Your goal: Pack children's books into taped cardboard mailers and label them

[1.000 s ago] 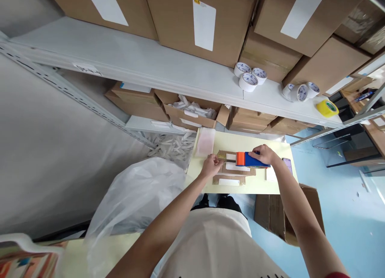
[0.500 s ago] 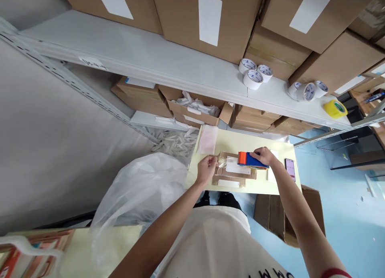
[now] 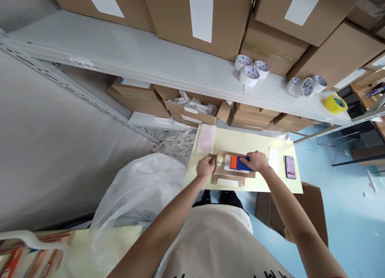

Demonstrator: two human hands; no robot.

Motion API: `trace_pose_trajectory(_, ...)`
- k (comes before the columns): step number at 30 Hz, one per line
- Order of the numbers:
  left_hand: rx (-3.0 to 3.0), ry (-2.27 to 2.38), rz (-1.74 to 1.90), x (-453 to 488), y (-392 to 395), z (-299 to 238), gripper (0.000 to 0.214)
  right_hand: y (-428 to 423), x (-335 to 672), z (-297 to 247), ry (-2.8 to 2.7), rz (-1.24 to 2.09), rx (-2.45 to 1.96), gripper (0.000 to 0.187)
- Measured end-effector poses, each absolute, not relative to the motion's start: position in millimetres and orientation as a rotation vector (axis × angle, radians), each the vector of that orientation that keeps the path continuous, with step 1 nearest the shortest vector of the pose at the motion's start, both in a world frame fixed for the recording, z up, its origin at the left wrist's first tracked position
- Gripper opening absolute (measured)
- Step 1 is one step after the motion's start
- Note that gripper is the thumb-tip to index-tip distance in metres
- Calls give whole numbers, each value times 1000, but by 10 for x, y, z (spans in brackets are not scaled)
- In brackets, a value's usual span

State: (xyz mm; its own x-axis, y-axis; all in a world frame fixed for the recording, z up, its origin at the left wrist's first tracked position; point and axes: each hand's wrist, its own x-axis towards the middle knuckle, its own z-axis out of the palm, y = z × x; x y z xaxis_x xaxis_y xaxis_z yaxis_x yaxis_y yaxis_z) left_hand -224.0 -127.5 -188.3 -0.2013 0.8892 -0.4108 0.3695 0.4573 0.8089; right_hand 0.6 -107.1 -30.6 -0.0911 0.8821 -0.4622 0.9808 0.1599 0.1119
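Observation:
A small brown cardboard parcel (image 3: 221, 168) with a white label lies on the pale yellow table (image 3: 237, 140), clear tape shining at its left end. My left hand (image 3: 206, 166) is closed at that left end, its fingertips pinching the edge. My right hand (image 3: 257, 162) grips a tape dispenser (image 3: 245, 164), blue with an orange front, which is over the label and covers part of it. Whether the dispenser touches the parcel, I cannot tell. Nearer to me, a second flat cardboard parcel (image 3: 213, 179) with a white label sits partly under the first.
A pinkish-white sheet (image 3: 206, 138) lies at the table's far left; white paper (image 3: 273, 154) and a phone (image 3: 290, 167) lie on the right. White tape rolls (image 3: 249, 75) and a yellow one (image 3: 335, 104) stand on the shelf. Below are an open carton (image 3: 311, 210) and a plastic bag (image 3: 141, 190).
My right hand has brought the tape dispenser left over the label, and it now sits closer to my left hand. My left hand stays at the parcel's left end.

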Motion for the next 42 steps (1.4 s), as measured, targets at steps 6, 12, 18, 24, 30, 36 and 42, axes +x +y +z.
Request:
trace_pose_trajectory(6, 1221, 1527, 817, -2106, -1577, -2047, 79, -1087, 33, -348, 2027, -299, 1783, 65)
trace_pose_trajectory(12, 1766, 1424, 599, -1951, -1540, -1839, 136, -1083, 64, -307, 2029, -373, 1784, 60)
trace_pose_trajectory(18, 2397, 1301, 174, -1776, -1180, -1512, 132, -1004, 312, -213, 2183, -791, 1611, 46)
trace_pose_trajectory(24, 2410, 1400, 61, -1687, -1187, -1491, 119, -882, 812, -266, 2262, -1284, 1530, 41)
trace_pose_trajectory(30, 2414, 1555, -24, -1742, -1266, -1454, 119, -820, 1655, -516, 2186, -1324, 1629, 39)
trace_pose_trajectory(36, 2517, 1400, -157, -1233, -1300, -1449, 122, -749, 1887, -800, 2135, -1403, 1632, 38)
trace_pose_trajectory(42, 2473, 1308, -59, -609, -1277, -1541, 106, -704, 1925, -952, 2255, -1192, 1599, 38)
